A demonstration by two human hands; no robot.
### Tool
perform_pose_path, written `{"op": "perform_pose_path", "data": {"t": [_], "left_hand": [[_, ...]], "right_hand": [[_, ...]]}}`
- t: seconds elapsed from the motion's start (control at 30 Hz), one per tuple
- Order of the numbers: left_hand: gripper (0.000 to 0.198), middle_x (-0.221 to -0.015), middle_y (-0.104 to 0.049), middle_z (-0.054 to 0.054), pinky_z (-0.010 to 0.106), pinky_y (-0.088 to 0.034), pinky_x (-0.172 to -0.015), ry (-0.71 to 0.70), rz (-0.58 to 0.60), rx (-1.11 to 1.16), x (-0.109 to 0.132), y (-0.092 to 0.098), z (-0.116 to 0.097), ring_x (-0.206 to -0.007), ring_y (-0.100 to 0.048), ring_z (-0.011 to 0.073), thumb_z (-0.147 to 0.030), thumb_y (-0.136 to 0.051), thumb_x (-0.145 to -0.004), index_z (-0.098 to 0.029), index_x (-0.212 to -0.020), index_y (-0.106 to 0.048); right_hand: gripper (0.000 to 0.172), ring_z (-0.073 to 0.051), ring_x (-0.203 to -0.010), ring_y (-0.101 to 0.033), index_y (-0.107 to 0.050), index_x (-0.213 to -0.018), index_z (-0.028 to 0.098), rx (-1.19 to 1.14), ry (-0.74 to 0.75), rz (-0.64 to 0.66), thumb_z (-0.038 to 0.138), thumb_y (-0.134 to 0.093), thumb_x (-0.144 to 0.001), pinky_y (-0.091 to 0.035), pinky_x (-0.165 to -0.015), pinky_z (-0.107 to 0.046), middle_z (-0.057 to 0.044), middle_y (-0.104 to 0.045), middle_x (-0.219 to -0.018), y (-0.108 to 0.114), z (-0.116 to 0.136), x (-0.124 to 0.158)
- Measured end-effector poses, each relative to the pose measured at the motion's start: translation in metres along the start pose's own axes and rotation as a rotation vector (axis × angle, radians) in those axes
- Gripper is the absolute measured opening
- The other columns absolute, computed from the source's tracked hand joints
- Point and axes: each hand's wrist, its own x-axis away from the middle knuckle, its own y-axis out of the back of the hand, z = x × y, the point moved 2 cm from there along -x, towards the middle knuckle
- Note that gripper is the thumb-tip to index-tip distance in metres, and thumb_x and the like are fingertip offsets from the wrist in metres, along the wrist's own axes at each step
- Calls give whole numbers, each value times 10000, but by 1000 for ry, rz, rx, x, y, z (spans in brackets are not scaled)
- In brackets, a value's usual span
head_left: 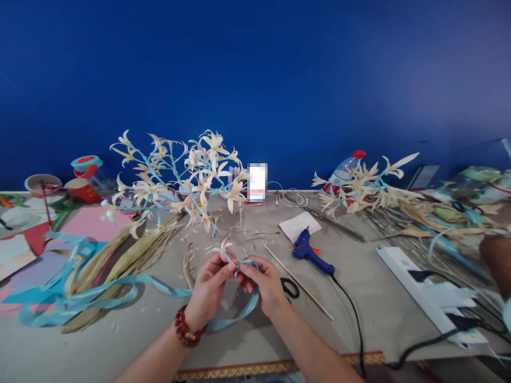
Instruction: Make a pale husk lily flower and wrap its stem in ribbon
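Close together over the near middle of the table are my left hand (211, 279) and my right hand (263, 279). Between my left thumb and fingers is a small cream flower (222, 248) whose thin stem is wrapped in blue. The fingers of my right hand pinch a light blue ribbon (251, 306) against that stem. From my hands the ribbon loops down to the table, and more of it trails off to the left. A beaded bracelet circles my left wrist. Black-handled scissors (293, 288) lie partly hidden beside my right hand.
Right of my hands lie a wooden stick (299, 282) and a blue glue gun (311, 254) with its cord. A white power strip (415, 290) stretches along the right. Cream flowers on blue stems (175, 186) stand behind; dried husks (131, 260) and coloured paper (93, 222) lie left.
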Motion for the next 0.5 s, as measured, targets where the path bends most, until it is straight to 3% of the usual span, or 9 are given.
{"op": "perform_pose_path", "data": {"t": [0.23,0.5], "left_hand": [[108,-791,-556,1,259,-479,-611,33,37,44,0,1,1,-641,-545,115,-233,-708,-787,-154,-801,-636],[110,-823,-554,0,280,-522,-550,66,56,105,1,-1,1,-609,-571,121,-243,-719,-775,-160,-786,-648]], "right_hand": [[242,-56,-385,-451,-666,-630,162,-29,-53,6,353,-811,-653,-341,-397,-170,20,-637,-502,-1,1,0],[246,-30,-362,-376,-657,-658,151,-211,-163,78,312,-839,-624,-355,-413,-171,24,-629,-503,-2,-4,-2]]}}
